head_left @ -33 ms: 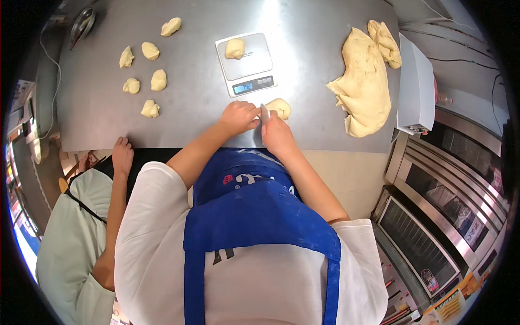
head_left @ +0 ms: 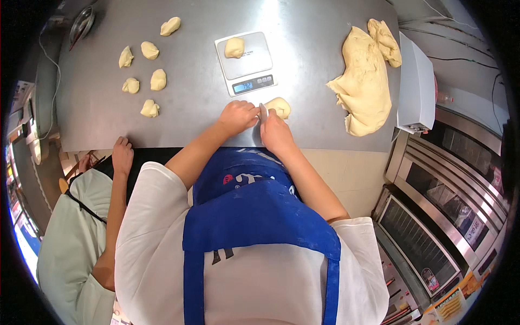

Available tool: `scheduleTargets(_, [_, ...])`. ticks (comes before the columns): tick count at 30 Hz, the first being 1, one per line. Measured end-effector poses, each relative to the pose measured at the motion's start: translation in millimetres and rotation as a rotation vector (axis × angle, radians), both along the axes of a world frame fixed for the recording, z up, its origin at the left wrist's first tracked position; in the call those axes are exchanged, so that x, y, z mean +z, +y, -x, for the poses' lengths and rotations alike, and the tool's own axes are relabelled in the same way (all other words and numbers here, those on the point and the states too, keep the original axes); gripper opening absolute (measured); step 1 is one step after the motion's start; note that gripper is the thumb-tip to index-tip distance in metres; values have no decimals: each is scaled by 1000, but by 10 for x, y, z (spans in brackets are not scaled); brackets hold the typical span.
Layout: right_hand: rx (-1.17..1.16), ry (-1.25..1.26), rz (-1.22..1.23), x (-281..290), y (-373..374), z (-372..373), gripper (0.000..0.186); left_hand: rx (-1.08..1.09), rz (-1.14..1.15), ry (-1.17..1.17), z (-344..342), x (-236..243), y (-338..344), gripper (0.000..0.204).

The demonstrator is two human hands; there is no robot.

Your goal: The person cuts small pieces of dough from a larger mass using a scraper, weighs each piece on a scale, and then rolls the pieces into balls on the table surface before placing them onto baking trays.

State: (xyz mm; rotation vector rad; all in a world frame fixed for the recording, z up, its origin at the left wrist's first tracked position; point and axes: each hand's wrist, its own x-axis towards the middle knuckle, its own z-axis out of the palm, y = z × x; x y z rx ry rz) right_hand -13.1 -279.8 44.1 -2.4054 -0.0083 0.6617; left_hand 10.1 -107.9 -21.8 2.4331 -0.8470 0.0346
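My right hand (head_left: 275, 132) grips a metal scraper (head_left: 263, 112), its blade standing on edge at a small dough piece (head_left: 279, 108). Just left of it, my left hand (head_left: 238, 116) has curled fingers by the blade and dough; what lies under them is hidden. Above both hands sits a white digital scale (head_left: 251, 69) with a dough lump (head_left: 234, 47) on its plate. A large pale dough mass (head_left: 360, 89) and another chunk (head_left: 384, 43) lie to the right. Several small dough pieces (head_left: 158, 80) are scattered over the left side.
The steel table (head_left: 103, 119) carries a metal bowl (head_left: 81, 26) at upper left. A white appliance (head_left: 414, 92) borders its right edge, above stainless ovens (head_left: 444, 179). At left, another person (head_left: 73, 227) in pale clothing rests a hand (head_left: 122, 154) at the table's front edge.
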Motion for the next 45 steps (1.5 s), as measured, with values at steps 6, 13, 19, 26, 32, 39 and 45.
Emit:
scheduleTargets(6, [-118,-53,-32,-214,66,3,38,46,-39,39,-109,-64,45,16])
scheduleTargets(13, [-177,-108,-126,31,-205,242,36,7,111,98,-682,472,92,26])
scheduleTargets(19, [3,-82,-31,12,-21,40,32,118,6,512,-105,123,-33,38])
scheduleTargets(26, [-196,-123,-146,-254,143,-140,26,327,92,368,24,29,112,27])
scheduleTargets(32, [-418,-134,-347,-167,-456,290,37,524,111,-190,-787,357,167,26])
scheduleTargets(39, [-634,-28,-265,-235,-943,625,33,837,130,-37,-1200,322,43,64])
scheduleTargets(45, [-961,-35,-534,-908,-497,458,39,45,26,354,-68,125,-325,86])
